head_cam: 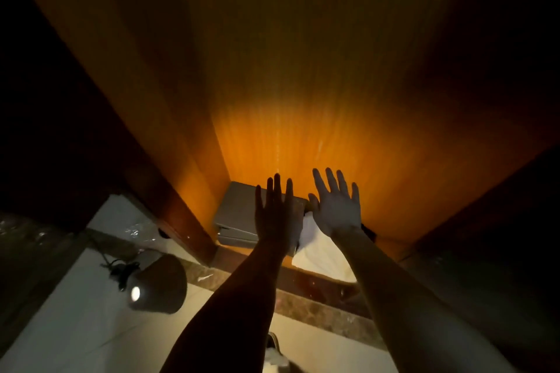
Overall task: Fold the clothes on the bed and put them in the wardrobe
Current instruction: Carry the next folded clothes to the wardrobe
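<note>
No brand, label or legible writing appears on any surface. Both bare forearms reach forward into the tall orange-brown wooden wardrobe point(303, 85), whose rear panel glows amber low down and darkens toward twelve o'clock. The left hand point(277, 215) is raised with fingers straight and spread, holding nothing; it overlaps the stack of flat grey boxes point(239, 215) standing in the wardrobe's left rear corner, though contact cannot be told. The right hand point(338, 206) is likewise spread flat and empty, at two o'clock from the white folded cloth point(321, 251), which lies on the wardrobe floor just beside the boxes, at their four o'clock. Whether either palm touches the cloth cannot be told. A brown mottled stone threshold point(318, 309) borders the wardrobe base; pale glossy floor tiles point(75, 327) lie at seven o'clock. On them rests a dark rounded lamp point(157, 286) with a small bright light and a black cord. Dark wooden panels flank both sides.
</note>
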Motion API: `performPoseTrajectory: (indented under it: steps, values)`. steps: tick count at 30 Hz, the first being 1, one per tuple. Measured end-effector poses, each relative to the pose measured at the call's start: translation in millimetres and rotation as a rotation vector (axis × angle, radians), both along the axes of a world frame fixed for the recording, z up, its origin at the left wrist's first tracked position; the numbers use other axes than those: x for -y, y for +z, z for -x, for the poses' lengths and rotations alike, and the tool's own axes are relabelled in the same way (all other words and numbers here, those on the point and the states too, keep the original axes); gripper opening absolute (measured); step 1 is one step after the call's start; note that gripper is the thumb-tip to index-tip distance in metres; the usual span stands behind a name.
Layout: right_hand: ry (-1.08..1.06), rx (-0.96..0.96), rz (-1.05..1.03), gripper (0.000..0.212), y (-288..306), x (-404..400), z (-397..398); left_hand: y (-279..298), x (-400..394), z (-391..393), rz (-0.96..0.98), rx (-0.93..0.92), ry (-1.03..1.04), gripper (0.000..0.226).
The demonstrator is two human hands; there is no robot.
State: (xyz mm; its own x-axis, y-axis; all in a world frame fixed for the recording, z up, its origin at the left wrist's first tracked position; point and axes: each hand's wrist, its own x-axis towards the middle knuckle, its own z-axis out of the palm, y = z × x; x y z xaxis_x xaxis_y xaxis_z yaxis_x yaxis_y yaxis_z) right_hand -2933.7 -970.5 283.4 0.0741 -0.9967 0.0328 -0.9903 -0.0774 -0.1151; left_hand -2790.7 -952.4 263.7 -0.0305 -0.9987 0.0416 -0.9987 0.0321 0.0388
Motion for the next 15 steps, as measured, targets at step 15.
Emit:
performPoseTrajectory:
  steps: [15]
  values:
    - [0.335,0.057,0.154,0.058,149.6,-47.1,-84.7,155.3,-88.9,-66.9,0.143,0.062,0.352,0.064]
